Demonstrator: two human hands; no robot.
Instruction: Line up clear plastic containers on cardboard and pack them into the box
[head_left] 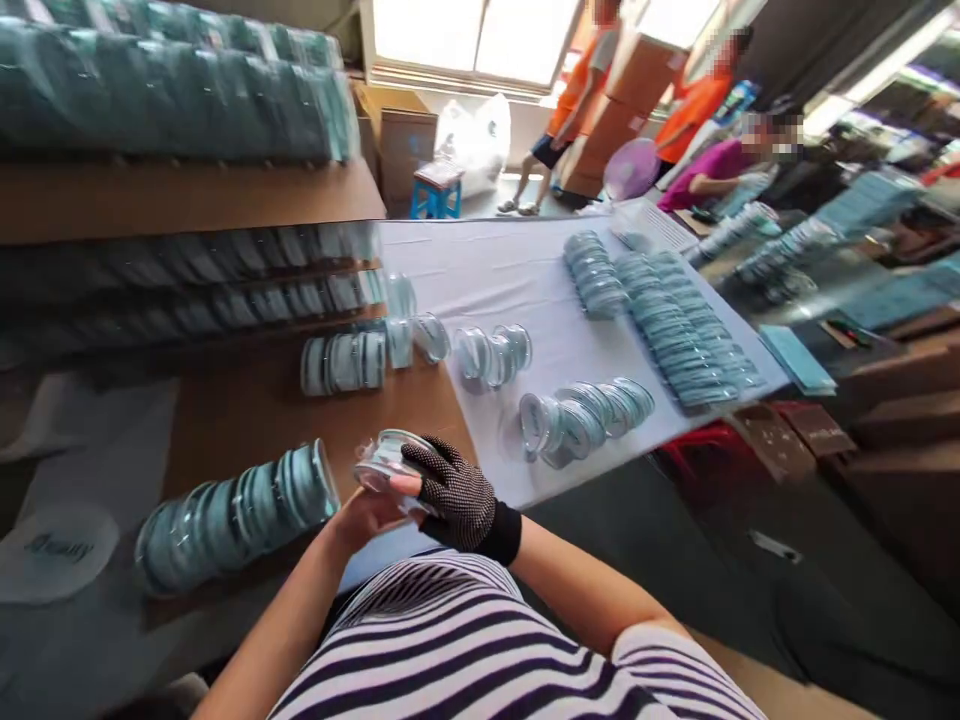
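Close to my body, a round clear container point(391, 456) with a pale inside is held between both hands. My right hand point(459, 496), in a dark dotted glove with a black cuff, grips it from the right and top, with a bare fingertip showing. My bare left hand point(367, 518) supports it from below; its fingers are partly hidden by the container. Left of the hands, a row of similar round containers point(240, 510) lies on edge on brown cardboard point(420, 410). To the right, another leaning row point(585, 420) lies on the white tabletop point(495, 480).
Stacked rows of containers point(172, 100) fill a cardboard shelf point(187, 195) at left. More rows point(675, 320) lie at the table's far right. A blue stool point(436, 190) and cardboard boxes point(405, 140) stand beyond. Several people are in the background, two in orange point(577, 95).
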